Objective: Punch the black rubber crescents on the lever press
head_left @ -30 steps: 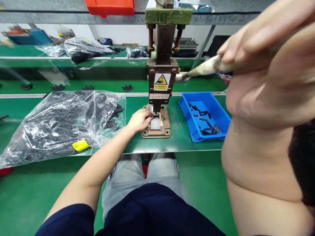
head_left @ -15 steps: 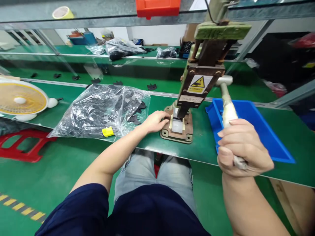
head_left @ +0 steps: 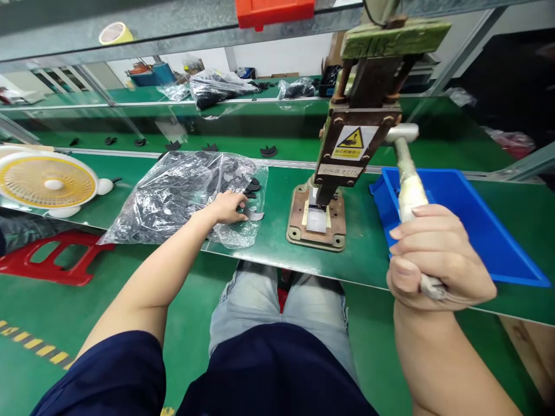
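Note:
My left hand point(head_left: 228, 207) is at the mouth of a clear plastic bag point(head_left: 169, 199) full of black parts. Its thumb and fingers close around a curved black piece point(head_left: 255, 216), whose end juts out past the fingertips. More dark pieces lie beside the hand, partly covered by the film. My right hand point(head_left: 440, 257) is wrapped around the pale, tape-wound lever point(head_left: 411, 193) of a hand press point(head_left: 352, 136). Below the ram, a small whitish block point(head_left: 317, 221) sits on the press base point(head_left: 297, 222), apart from my left hand.
A blue bin point(head_left: 489, 219) stands right of the press, behind my right hand. A white and yellow fan point(head_left: 47, 180) is at the left. Several black curved pieces point(head_left: 269, 151) lie on the green strip behind. Overhead runs a metal shelf with tape point(head_left: 116, 33) and a red box point(head_left: 275, 11).
My left hand has left the press base and moved left to the bag's mouth, onto a curved black piece. My right hand keeps its hold on the lever. The view has shifted slightly.

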A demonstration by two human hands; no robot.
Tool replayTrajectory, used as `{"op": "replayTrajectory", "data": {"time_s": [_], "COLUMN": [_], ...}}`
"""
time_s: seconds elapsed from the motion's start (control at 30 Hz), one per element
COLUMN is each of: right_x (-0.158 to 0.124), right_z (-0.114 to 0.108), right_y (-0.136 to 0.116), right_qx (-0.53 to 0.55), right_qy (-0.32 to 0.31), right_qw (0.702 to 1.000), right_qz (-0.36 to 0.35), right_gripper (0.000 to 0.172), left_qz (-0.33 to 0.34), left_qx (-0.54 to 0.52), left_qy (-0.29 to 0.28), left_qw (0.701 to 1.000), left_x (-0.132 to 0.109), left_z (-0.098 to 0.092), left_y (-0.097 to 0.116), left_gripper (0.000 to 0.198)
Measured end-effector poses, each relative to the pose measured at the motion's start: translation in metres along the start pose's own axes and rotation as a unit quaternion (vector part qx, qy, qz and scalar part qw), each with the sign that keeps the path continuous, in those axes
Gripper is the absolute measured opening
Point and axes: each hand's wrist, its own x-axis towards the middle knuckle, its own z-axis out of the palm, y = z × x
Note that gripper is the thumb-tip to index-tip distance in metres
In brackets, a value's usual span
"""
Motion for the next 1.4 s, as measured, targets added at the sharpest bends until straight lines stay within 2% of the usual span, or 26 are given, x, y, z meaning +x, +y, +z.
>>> {"op": "replayTrajectory", "data": {"time_s": [0.17, 0.37, 0.47, 0.6, 0.67, 0.77, 0.9, 1.03, 1.13, 1.2, 1.3, 1.4], "right_x": [0.000, -0.001, 0.000, -0.001, -0.003, -0.005, -0.004, -0.002, -0.001, -0.002, -0.002, -0.002], "right_z": [-0.002, 0.000, 0.000, -0.002, -0.003, -0.003, -0.002, -0.001, -0.001, -0.001, -0.001, -0.002], "right_y": [-0.002, -0.002, -0.001, 0.004, 0.008, 0.011, 0.005, -0.003, -0.003, -0.002, -0.003, -0.006], "right_qx": [-0.003, -0.002, 0.008, 0.010, 0.008, 0.010, 0.008, 0.008, 0.011, 0.011, 0.011, 0.010], "right_qy": [0.002, 0.010, 0.011, 0.014, 0.011, 0.011, 0.008, -0.002, 0.001, 0.004, 0.004, -0.003], "right_qw": [1.000, 1.000, 1.000, 1.000, 1.000, 1.000, 1.000, 1.000, 1.000, 1.000, 1.000, 1.000], "right_qz": [0.003, 0.008, 0.000, -0.015, -0.015, -0.025, -0.013, 0.006, 0.001, -0.005, -0.005, 0.008], "right_gripper": [0.029, 0.030, 0.034, 0.038, 0.039, 0.038, 0.037, 0.033, 0.032, 0.033, 0.034, 0.031], "left_qz": [0.037, 0.030, 0.030, 0.031, 0.045, 0.100, 0.150, 0.099, 0.035, -0.001, -0.029, -0.025], "left_qx": [-0.006, 0.041, 0.039, -0.019, -0.058, -0.096, -0.127, -0.241, -0.356, -0.391, -0.407, -0.492], "left_qy": [-0.004, 0.024, 0.009, -0.013, 0.002, 0.064, 0.111, 0.093, 0.081, 0.072, 0.044, 0.026], "left_qw": [0.999, 0.998, 0.999, 0.999, 0.997, 0.988, 0.974, 0.961, 0.930, 0.918, 0.912, 0.870], "left_x": [0.006, 0.003, 0.006, 0.005, 0.003, -0.001, 0.002, 0.015, 0.025, 0.028, 0.028, 0.030], "left_z": [-0.003, 0.007, 0.009, 0.002, -0.002, -0.005, -0.003, 0.016, 0.034, 0.041, 0.038, 0.024], "left_y": [0.016, 0.029, 0.030, 0.033, 0.036, 0.043, 0.061, 0.088, 0.104, 0.109, 0.110, 0.117], "left_gripper": [0.050, 0.060, 0.046, 0.034, 0.025, 0.013, 0.022, 0.013, 0.015, 0.019, 0.028, 0.031]}}
